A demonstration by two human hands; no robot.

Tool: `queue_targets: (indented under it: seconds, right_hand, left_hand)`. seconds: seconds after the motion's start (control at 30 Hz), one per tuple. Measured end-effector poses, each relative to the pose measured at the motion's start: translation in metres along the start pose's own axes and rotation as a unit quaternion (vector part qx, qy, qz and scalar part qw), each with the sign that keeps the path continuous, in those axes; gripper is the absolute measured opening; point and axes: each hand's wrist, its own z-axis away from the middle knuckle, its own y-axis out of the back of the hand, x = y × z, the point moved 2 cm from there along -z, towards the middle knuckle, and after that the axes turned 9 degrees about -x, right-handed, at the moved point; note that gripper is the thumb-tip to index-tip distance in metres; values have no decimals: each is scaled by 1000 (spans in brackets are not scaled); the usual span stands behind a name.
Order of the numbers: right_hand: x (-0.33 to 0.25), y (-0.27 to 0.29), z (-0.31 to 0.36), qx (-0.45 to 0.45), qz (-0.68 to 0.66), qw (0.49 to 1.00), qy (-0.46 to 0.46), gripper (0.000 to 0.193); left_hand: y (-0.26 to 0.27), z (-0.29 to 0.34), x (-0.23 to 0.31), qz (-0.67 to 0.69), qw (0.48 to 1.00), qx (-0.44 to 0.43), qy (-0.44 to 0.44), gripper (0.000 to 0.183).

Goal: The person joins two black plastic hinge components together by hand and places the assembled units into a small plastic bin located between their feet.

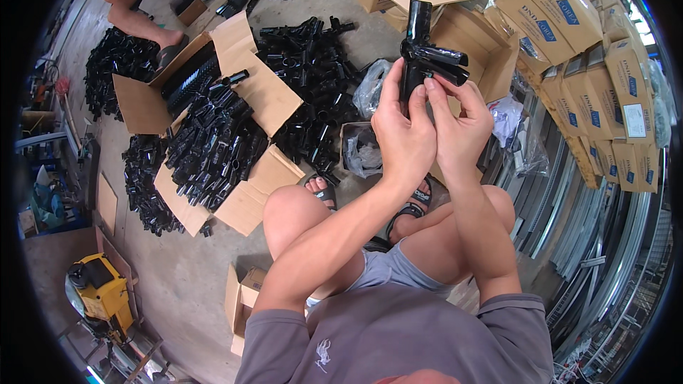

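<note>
A glossy black metal pipe joint (420,25) with several branching arms is raised in front of me, above my knees. My left hand (402,131) is closed round its lower end, thumb along the near side. My right hand (461,117) pinches the joint near its lower right branches, with the thumb tips of both hands close together. Whether a small fastener sits between the right fingertips I cannot tell. Beyond the hands an open cardboard box (491,64) stands, partly hidden by them. A clear plastic bag (371,89) lies beside the left wrist.
An open carton (245,199) at left overflows with black joints (213,146); more joints (306,64) are heaped around it. Stacked cartons (555,11) and long metal profiles (569,242) fill the right. A yellow machine (103,288) stands lower left. Another person's leg (139,25) shows upper left.
</note>
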Motion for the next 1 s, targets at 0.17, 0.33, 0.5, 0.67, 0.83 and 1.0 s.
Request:
queue_targets:
  seconds: [0.17, 0.33, 0.5, 0.67, 0.83, 1.0]
  right_hand:
    - [-2, -1, 3, 23, -9, 1000, -8, 15]
    - [-1, 1, 1, 11, -18, 1000, 2, 15]
    - [2, 4, -2, 8, -6, 999, 32, 13]
    - [10, 5, -1, -1, -41, 999, 26, 14]
    - [9, 5, 1, 7, -70, 997, -7, 16]
    - [9, 7, 2, 11, -70, 997, -11, 16]
  left_hand:
    - [-1, 1, 2, 70, 997, -27, 35, 42]
    - [0, 0, 3, 102, 992, -46, 62, 41]
    - [1, 0, 2, 132, 986, -61, 85, 42]
    - [0, 1, 0, 127, 986, -61, 87, 42]
    - [-2, 2, 0, 105, 991, -62, 63, 41]
    - [-3, 3, -3, 101, 991, -60, 66, 41]
